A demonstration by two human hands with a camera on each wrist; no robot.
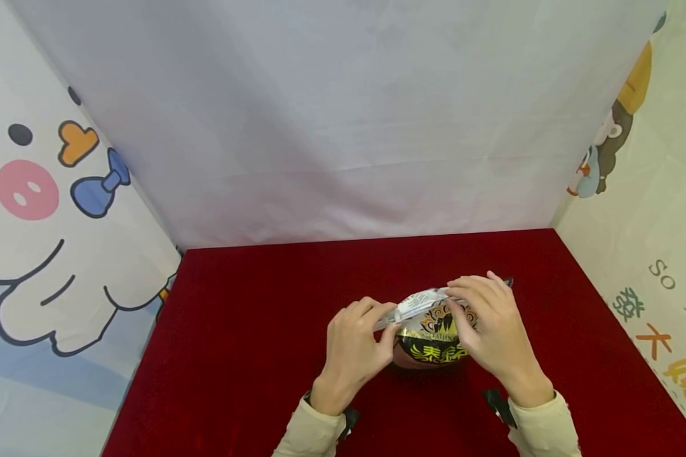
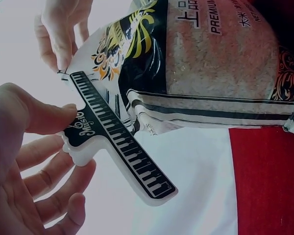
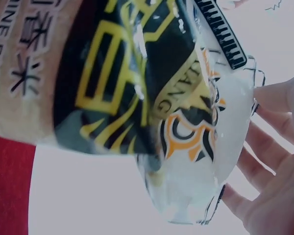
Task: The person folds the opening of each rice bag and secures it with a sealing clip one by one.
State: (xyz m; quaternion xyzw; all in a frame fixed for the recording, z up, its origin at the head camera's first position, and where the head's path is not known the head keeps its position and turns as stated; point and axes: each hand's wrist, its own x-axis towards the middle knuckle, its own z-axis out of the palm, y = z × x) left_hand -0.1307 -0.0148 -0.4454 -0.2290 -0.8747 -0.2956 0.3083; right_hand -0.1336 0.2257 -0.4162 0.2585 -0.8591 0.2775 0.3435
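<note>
A clear and black plastic bag of rice (image 1: 429,349) stands on the red cloth, with its folded top edge raised. My left hand (image 1: 354,343) pinches the handle of a bag clip (image 2: 127,142) between thumb and fingers. This clip carries a piano-key pattern and the word Music, and its long bar lies at the bag's top in the left wrist view. At the other end of that edge, my right hand (image 1: 491,330) holds the plastic with thumb and fingertips. The clear upper film (image 3: 230,117) shows beside these fingers in the right wrist view.
A red cloth (image 1: 251,343) covers the table under the bag. Behind it hangs a pale curtain (image 1: 349,114). Printed cloth panels stand at the left (image 1: 46,254) and the right (image 1: 634,222).
</note>
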